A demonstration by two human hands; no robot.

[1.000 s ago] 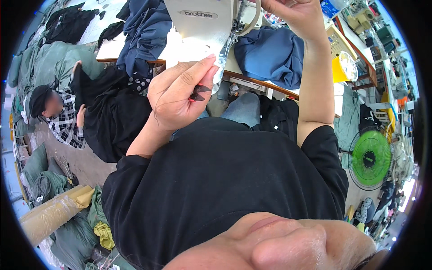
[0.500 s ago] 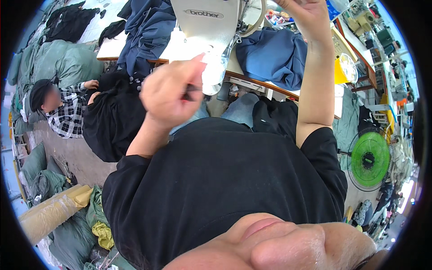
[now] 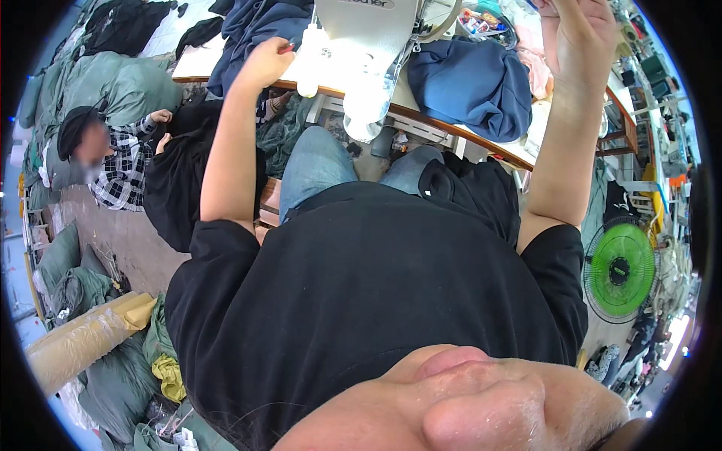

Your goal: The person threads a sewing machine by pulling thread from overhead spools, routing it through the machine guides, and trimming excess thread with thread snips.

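Note:
My left hand (image 3: 267,64) is at the left of the table, by a heap of dark blue cloth (image 3: 252,34). Its fingers are closed, and a small red bit with something dark shows at the fingertips; its kind is unclear. Raised near the top right edge, my right hand (image 3: 579,34) has curled fingers, partly cut off by the frame, and what they hold cannot be made out. Between my hands stands a white sewing machine (image 3: 365,30), its lower part washed out by bright light. Another bundle of blue cloth (image 3: 474,90) lies right of it.
A basket of small colourful items (image 3: 485,26) sits behind the blue bundle. Dark cloth (image 3: 470,184) lies beside my lap. At left, a person in a checked shirt (image 3: 124,165) handles black cloth (image 3: 180,180). A green fan (image 3: 620,269) stands at right, a wrapped roll (image 3: 90,334) at lower left.
My left hand has moved up and left, from in front of the machine to the blue cloth. My right hand has shifted right, its forearm now covering most of the yellow cup's place.

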